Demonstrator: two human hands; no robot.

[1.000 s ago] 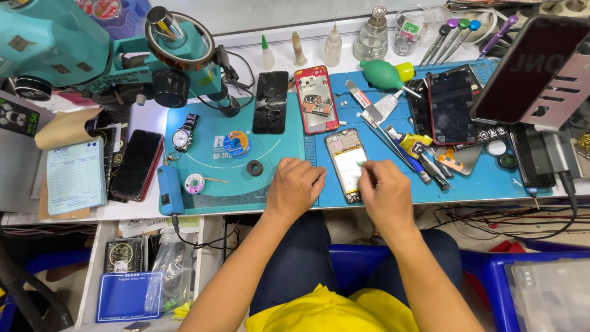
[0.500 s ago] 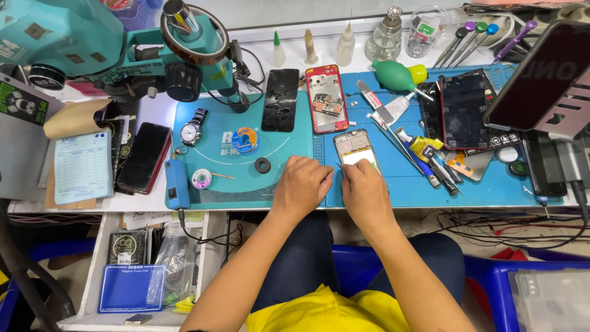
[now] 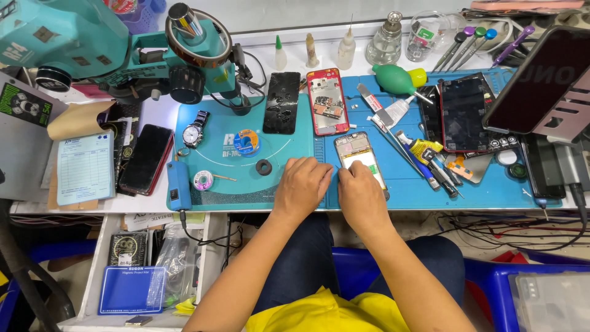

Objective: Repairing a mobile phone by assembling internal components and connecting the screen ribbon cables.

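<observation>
An opened phone frame [image 3: 358, 155] with a pale yellow-white inside lies face up on the blue work mat [image 3: 479, 190], near its front edge. My right hand [image 3: 361, 195] rests on the lower end of that frame, fingers curled against it. My left hand [image 3: 302, 187] lies just to the left, fingers bent, its fingertips meeting the right hand at the frame's lower left corner. Whether anything small is pinched between the fingers cannot be seen. A red phone housing [image 3: 326, 101] with exposed boards and a black back cover [image 3: 282, 102] lie farther back.
A teal microscope [image 3: 123, 49] stands at the back left over a teal mat [image 3: 221, 178] carrying a wristwatch [image 3: 192, 131], solder reels and a blue tool [image 3: 178, 184]. Screwdrivers, tweezers and a dark phone [image 3: 467, 114] lie right. A tilted tablet [image 3: 541, 80] sits far right. An open drawer [image 3: 132, 270] hangs below.
The camera has tilted, shifting the bench in view. My right hand has slid left along the phone frame, and both hands now sit closer together at its lower end.
</observation>
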